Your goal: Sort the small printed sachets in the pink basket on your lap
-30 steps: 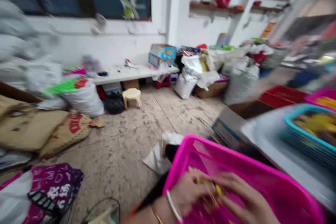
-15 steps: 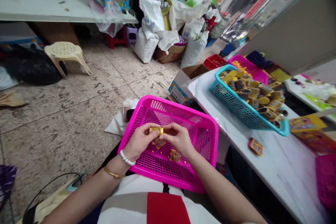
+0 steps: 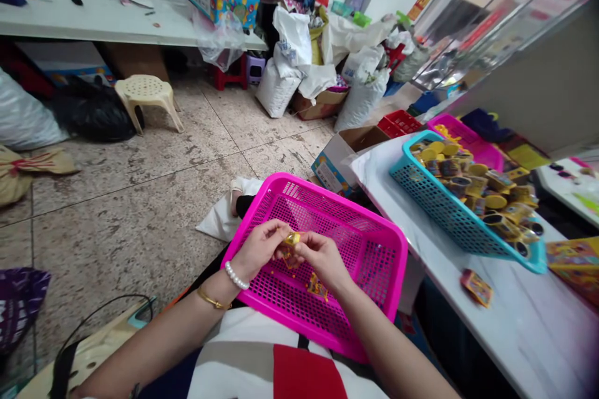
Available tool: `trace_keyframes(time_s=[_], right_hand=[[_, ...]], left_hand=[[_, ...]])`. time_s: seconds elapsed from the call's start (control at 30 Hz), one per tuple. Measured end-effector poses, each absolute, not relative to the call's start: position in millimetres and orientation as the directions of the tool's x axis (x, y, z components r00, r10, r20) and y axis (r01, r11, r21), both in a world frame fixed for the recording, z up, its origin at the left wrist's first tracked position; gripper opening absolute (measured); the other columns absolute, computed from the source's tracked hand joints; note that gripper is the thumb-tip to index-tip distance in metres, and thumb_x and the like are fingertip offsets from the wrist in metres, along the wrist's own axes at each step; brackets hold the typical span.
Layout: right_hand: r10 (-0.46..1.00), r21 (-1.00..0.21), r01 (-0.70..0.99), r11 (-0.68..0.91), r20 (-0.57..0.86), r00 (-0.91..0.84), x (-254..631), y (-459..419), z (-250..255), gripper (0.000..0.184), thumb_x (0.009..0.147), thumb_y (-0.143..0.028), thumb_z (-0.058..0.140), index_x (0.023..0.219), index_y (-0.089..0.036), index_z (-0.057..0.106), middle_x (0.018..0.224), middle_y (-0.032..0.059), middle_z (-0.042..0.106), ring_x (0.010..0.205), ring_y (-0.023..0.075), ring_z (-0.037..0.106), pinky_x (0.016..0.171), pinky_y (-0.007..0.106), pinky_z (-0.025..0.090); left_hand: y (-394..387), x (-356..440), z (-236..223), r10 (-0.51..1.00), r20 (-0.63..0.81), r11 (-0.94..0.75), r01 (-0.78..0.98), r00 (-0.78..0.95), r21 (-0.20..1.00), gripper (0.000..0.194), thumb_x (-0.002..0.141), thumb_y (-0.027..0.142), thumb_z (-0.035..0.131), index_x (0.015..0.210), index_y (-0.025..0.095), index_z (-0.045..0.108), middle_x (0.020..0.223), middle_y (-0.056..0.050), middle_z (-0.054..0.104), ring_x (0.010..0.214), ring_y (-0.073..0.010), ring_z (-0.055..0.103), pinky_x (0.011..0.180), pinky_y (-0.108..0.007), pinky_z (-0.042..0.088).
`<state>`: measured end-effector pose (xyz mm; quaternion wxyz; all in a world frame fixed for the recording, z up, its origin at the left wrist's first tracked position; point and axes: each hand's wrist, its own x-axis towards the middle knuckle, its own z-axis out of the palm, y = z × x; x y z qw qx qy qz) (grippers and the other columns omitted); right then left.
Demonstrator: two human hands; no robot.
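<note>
A pink mesh basket [image 3: 374, 243] rests on my lap. Over it, my left hand [image 3: 257, 249] and my right hand [image 3: 322, 259] pinch a small yellow packet [image 3: 292, 239] between their fingertips. My left wrist wears a pearl bracelet and a gold bangle. Another small printed packet [image 3: 317, 287] lies on the basket's floor just under my right hand, among tiny orange specks.
To the right, a white table [image 3: 515, 318] bears a teal basket [image 3: 444, 212] full of yellow-lidded items and a loose packet [image 3: 476, 287]. Another pink basket [image 3: 461, 134] stands behind. A cardboard box [image 3: 337, 156], sacks, a beige stool [image 3: 147, 96] and bags crowd the floor.
The view swung down from the room to my lap. My hands stay together on the yellow packet, now a little lower over the basket.
</note>
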<state>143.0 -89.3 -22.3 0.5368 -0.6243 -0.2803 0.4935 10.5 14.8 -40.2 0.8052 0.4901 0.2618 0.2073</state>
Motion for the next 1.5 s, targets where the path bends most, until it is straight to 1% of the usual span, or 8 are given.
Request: trace_keyframes(time_s=[0.17,0.4,0.5,0.67,0.93,1.1,1.3,1.5], right_hand=[[0.922,-0.948,-0.179,-0.263,-0.302,0.244,148.0,-97.2,-19.1,0.033,0.076,-0.037,0.077,0.103,-0.021,0.066,0.086,0.0022,0.07,0.076,0.0168,0.065,0.073,0.031,0.055],[0.908,-0.94,-0.261,-0.221,-0.296,0.298,153.7,-100.2,-18.9,0.03,0.072,-0.034,0.08,0.098,-0.026,0.068,0.113,0.0036,0.062,0.084,0.0179,0.063,0.062,0.028,0.056],[0.912,-0.959,-0.237,-0.155,-0.231,0.338,154.8,-98.5,-24.2,0.021,0.067,-0.034,0.083,0.083,-0.024,0.073,0.105,0.0041,0.062,0.09,0.0202,0.061,0.064,0.029,0.056],[0.865,-0.94,-0.339,-0.042,-0.204,0.457,150.0,-100.2,-35.8,0.02,0.062,-0.033,0.086,0.071,-0.024,0.07,0.087,0.0007,0.058,0.069,0.014,0.057,0.05,0.024,0.052],[0.878,-0.906,-0.401,-0.136,-0.298,0.376,144.1,-106.0,-36.8,0.033,0.067,-0.032,0.084,0.096,-0.029,0.07,0.098,0.0007,0.064,0.07,0.0146,0.062,0.061,0.028,0.057],[0.884,-0.936,-0.344,-0.071,-0.219,0.413,150.2,-105.9,-36.4,0.016,0.07,-0.033,0.081,0.083,-0.026,0.073,0.094,0.0007,0.06,0.056,0.0111,0.059,0.043,0.024,0.051],[0.924,-0.98,-0.197,-0.013,-0.087,0.373,154.3,-104.7,-34.9,0.016,0.073,-0.028,0.08,0.088,-0.026,0.076,0.109,0.0055,0.059,0.1,0.0214,0.059,0.076,0.033,0.057],[0.892,-0.966,-0.257,0.022,-0.097,0.441,151.4,-109.2,-40.0,0.008,0.075,-0.027,0.078,0.082,-0.027,0.073,0.094,0.0016,0.056,0.068,0.0124,0.057,0.048,0.023,0.051]], left_hand=[[15.2,10.7,-34.2,0.56,-0.276,0.516,-0.069,0.781,0.854,0.038,0.082,0.052,0.064,0.091,0.015,0.064,0.06,0.001,0.058,0.04,-0.0059,0.046,0.038,-0.015,0.032],[7.8,12.9,-39.8,0.479,-0.35,0.604,-0.012,0.805,0.797,0.042,0.08,0.057,0.065,0.085,0.016,0.059,0.055,0.003,0.055,0.036,-0.0052,0.043,0.034,-0.014,0.028],[7.9,11.2,-36.3,0.402,-0.327,0.675,-0.035,0.855,0.737,0.045,0.078,0.059,0.066,0.085,0.016,0.058,0.059,0.0,0.059,0.039,-0.0055,0.046,0.037,-0.015,0.031],[11.5,9.1,-28.3,0.286,-0.316,0.711,0.021,0.905,0.703,0.044,0.071,0.052,0.076,0.081,0.013,0.057,0.065,-0.005,0.064,0.044,-0.0051,0.048,0.041,-0.015,0.033],[11.0,14.6,-31.3,0.316,-0.398,0.718,0.057,0.861,0.693,0.052,0.066,0.06,0.075,0.076,0.012,0.06,0.057,-0.006,0.064,0.038,-0.0058,0.046,0.036,-0.016,0.029],[11.0,12.2,-28.7,0.267,-0.363,0.779,0.022,0.893,0.627,0.048,0.068,0.056,0.076,0.081,0.013,0.058,0.055,-0.001,0.061,0.036,-0.006,0.047,0.035,-0.015,0.032],[8.4,12.2,-32.8,0.284,-0.415,0.748,0.071,0.864,0.66,0.051,0.075,0.063,0.066,0.081,0.013,0.059,0.049,0.001,0.058,0.03,-0.0063,0.043,0.029,-0.014,0.03],[7.2,11.0,-31.2,0.238,-0.381,0.743,0.085,0.894,0.663,0.053,0.067,0.062,0.074,0.078,0.012,0.059,0.051,0.0,0.06,0.031,-0.0073,0.046,0.029,-0.015,0.035]])
